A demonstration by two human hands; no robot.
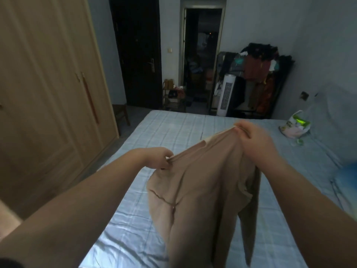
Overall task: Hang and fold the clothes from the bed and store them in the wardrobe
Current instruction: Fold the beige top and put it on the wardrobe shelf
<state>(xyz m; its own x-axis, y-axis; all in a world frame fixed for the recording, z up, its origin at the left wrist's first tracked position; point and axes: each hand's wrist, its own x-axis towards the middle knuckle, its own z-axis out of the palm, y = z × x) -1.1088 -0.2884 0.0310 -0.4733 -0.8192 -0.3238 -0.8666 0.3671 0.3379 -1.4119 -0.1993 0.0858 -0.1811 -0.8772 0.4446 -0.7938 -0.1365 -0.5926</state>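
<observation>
One beige garment (195, 190) hangs in the air above the bed (164, 128). Its lower part runs out of view at the bottom, so we cannot tell whether it brushes the blue checked sheet. Our hands hold it by its upper edge: the left hand (158, 158) pinches a thin fold of the hem-like border, and the right hand (249, 138), higher and further out, is curled tight round a bunched corner. We judge the cloth is stretched between the two grips so that it can drop open and show its shape before we decide whether to fold it or hang it. A seam crosses the front, but we cannot say what kind of garment it is. The wardrobe (48, 93) stands to the left, well apart from the garment. Its pale doors are closed, so one will need opening before anything is stored. A plastic bag (294, 125) lies on the bed's far right side. Against the far wall stands a loaded clothes rack (260, 74), with a white tower fan (226, 95) just beside it.
</observation>
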